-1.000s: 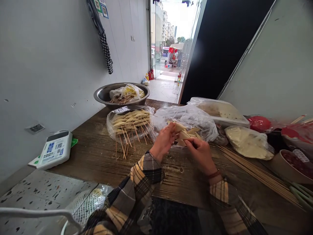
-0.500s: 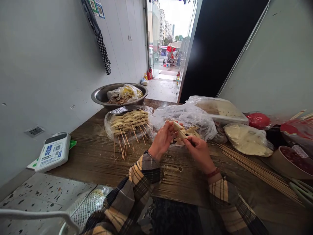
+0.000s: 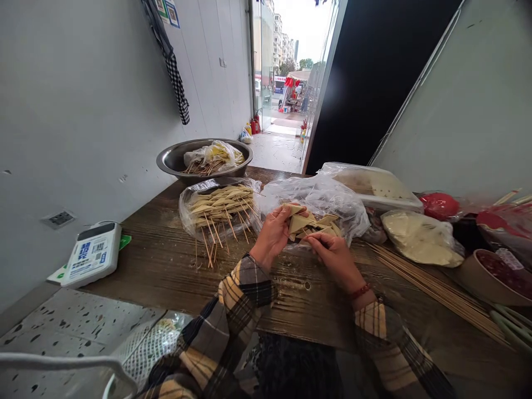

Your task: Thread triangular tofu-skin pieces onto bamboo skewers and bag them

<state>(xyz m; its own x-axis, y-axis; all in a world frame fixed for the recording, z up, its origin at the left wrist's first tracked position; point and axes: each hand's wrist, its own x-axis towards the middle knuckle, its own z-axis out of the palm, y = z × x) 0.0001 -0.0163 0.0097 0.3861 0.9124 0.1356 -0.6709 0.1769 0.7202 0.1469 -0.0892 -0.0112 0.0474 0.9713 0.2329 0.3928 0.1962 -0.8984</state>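
My left hand point(image 3: 272, 235) is closed on a pale yellow folded tofu sheet point(image 3: 293, 209), pinched between thumb and fingers. My right hand point(image 3: 332, 255) sits lower and to the right, thumb and forefinger pressed together beside the tofu pieces; what lies in its pinch is too small to make out. Under and beyond both hands, cut tofu pieces point(image 3: 328, 224) lie in an opened clear plastic bag point(image 3: 311, 191). To the left, a pile of skewered tofu pieces point(image 3: 220, 205) rests on another plastic bag, sticks pointing towards me.
Loose bamboo skewers point(image 3: 432, 288) lie at the right, near scissors point(image 3: 513, 327) and a bowl of dark red food point(image 3: 499, 277). A bagged pale food point(image 3: 421, 235) and a lidded plastic box point(image 3: 374, 185) stand behind. A steel basin point(image 3: 166, 160) and a white payment device point(image 3: 93, 252) are left.
My right hand has shifted slightly left and down, its fingers now more tightly pinched. The sheet in my left hand has turned and shows a flat triangular face.
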